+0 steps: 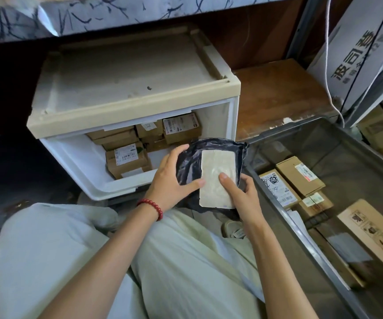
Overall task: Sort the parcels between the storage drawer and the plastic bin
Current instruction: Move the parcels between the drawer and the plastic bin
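Left grip (172, 178), right grip (243, 194) both tight on dark parcel (215, 166) edges, between drawer (82, 162) and bin (324, 139).

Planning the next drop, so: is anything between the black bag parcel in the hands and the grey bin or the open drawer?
Nothing visible does. The left hand and right hand hold the black bag parcel right by the open drawer and open-topped grey bin.

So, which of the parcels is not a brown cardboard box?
The dark plastic bag, held by the left hand and right hand; those in the drawer and bin are cardboard boxes.
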Motion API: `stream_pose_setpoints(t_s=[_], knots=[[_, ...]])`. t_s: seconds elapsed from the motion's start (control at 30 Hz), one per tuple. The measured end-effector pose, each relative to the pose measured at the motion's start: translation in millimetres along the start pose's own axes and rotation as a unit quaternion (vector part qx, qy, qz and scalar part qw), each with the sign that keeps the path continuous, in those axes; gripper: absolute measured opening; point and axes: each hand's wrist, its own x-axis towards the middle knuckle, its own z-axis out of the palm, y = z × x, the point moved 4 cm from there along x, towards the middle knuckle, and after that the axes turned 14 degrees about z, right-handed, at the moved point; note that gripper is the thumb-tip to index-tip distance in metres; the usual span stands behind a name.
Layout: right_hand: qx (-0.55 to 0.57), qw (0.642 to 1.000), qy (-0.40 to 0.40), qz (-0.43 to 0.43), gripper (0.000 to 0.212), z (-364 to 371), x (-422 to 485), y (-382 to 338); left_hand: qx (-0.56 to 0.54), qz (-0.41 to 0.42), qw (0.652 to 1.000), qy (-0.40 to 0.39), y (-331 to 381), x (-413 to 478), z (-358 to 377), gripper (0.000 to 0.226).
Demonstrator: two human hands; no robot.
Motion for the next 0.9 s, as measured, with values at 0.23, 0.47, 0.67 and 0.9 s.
stream_pose_setpoints(t_s=[0.23, 0.47, 0.67, 0.9], knots=[[0.063, 0.998, 0.015, -0.013, 0.035, -6.8, 8.9, 1.3, 0.006, -0.028, 0.998, -0.062, -5.5, 1.6, 9.5, 0.058], [0.074, 0.997, -0.028, 0.025, 0.036, -12.0, 7.9, -3.4, 0.051, 0.032, 0.995, -0.080, -1.4, 3.2, 11.7, 0.074], [-0.038, 0.992, -0.120, -0.026, 0.086, -13.3, 3.0, -4.3, 0.053, 0.041, 0.998, -0.003, 1.0, 11.1, 10.0, 0.059], [-0.150, 0.969, 0.068, -0.182, 0.047, -52.4, -2.6, -29.4, 0.075, 0.088, 0.993, -0.003, 29.6, 38.4, 16.3, 0.061]])
